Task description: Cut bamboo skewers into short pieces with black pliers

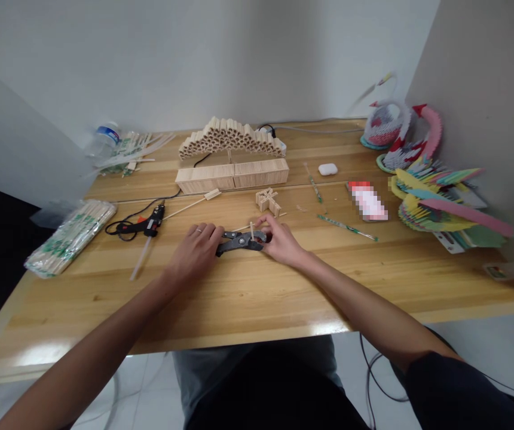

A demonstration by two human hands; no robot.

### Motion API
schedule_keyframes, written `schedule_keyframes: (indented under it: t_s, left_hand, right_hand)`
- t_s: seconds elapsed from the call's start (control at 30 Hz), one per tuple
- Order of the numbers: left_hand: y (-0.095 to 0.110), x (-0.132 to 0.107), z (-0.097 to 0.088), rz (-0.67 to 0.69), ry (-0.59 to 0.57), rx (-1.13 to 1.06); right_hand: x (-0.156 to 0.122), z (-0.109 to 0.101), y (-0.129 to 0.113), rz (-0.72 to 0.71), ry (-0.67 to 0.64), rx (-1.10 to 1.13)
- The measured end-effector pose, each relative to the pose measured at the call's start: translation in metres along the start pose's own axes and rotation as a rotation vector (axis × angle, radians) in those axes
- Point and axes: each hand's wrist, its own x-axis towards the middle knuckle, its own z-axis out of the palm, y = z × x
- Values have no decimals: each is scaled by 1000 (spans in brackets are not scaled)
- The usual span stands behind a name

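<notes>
My left hand [195, 249] is closed around the handles of black cutting pliers [240, 241] lying low over the wooden table [257, 298]. A thin wooden stick [251, 229] stands in the pliers' jaws. My right hand [279, 240] pinches that stick at the jaw end, fingers pressed together. Just behind my right hand lies a small cross-shaped block of glued sticks [268, 200].
A black glue gun [146, 226] with its cord lies left of my hands, a bag of chopsticks [71, 236] at the left edge. A stick-built arch on a base [232, 156] stands behind. Paper swans [400, 134], colourful folded paper [440, 200] and an earbud case [327, 169] fill the right side.
</notes>
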Motion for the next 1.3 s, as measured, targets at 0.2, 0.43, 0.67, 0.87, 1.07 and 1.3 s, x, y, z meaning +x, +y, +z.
schedule_keyframes:
  t_s: [0.2,0.43,0.67,0.87,1.07,1.3]
  left_hand:
    - [1,0,-2,0,-12,-16]
    - [0,2,-4,18,-53,14]
    - [-2,1,-1,19,-55,-14]
    - [-1,2,0,-27,-94,-50]
    - [-2,3,-2,-34,-101,-88]
    - [-3,1,3,-38,-83,-69]
  right_hand:
    - [0,-1,1,25,-4,-7]
    - [0,-1,1,28,-3,-3]
    - [-1,-1,1,35,-8,-26]
    - [-1,-1,0,43,-7,-23]
    - [-1,-1,0,16,2,-40]
    - [0,1,3,39,-7,-3]
